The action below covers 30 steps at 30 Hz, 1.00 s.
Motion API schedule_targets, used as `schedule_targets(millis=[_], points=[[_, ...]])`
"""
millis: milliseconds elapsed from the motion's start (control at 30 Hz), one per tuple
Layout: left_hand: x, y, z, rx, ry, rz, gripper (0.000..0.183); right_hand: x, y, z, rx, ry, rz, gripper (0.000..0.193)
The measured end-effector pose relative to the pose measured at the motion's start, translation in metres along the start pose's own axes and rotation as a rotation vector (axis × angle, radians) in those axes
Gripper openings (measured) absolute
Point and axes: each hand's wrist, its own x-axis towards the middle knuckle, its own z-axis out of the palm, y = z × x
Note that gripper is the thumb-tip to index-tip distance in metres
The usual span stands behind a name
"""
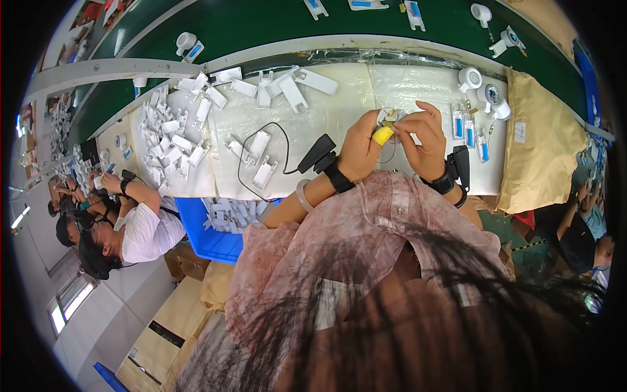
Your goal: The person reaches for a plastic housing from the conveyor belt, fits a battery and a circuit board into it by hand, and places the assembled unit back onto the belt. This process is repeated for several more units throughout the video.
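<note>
My left hand (360,147) is closed round a small yellow piece (383,135), with a small white part (386,116) at its fingertips. Close by on the right, my right hand (424,140) has its thumb and index finger pinched at the white part, the other fingers raised. What sits in that pinch is too small to make out. A thin wire loop hangs below the hands. To the right lie white housings with blue inserts (470,133), and beyond them white round-headed units (469,79).
White plastic covers (173,140) are heaped at the left, with loose ones (264,173) nearer. A blue bin (202,238) of white parts stands at the table's near edge. Brown paper (539,144) covers the right end. Beyond runs a green conveyor (261,29). Co-workers (140,228) sit to the left.
</note>
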Motion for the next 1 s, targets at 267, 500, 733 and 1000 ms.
schedule_targets(millis=[267,500,733,1000], points=[[0.006,0.001,-0.016,0.047,-0.013,-0.042,0.017,0.005,0.003,0.008,0.006,-0.028,-0.034,0.014],[0.08,-0.01,-0.123,-0.015,0.227,-0.01,0.026,0.008,0.022,0.012,-0.008,-0.049,0.163,0.019],[0.184,-0.051,-0.23,1.411,0.708,0.379,0.043,0.001,0.043,0.027,0.16,-0.211,0.251,0.018],[0.294,-0.079,-0.221,1.515,0.052,-0.387,0.051,0.007,0.064,0.049,0.075,-0.383,0.163,0.017]])
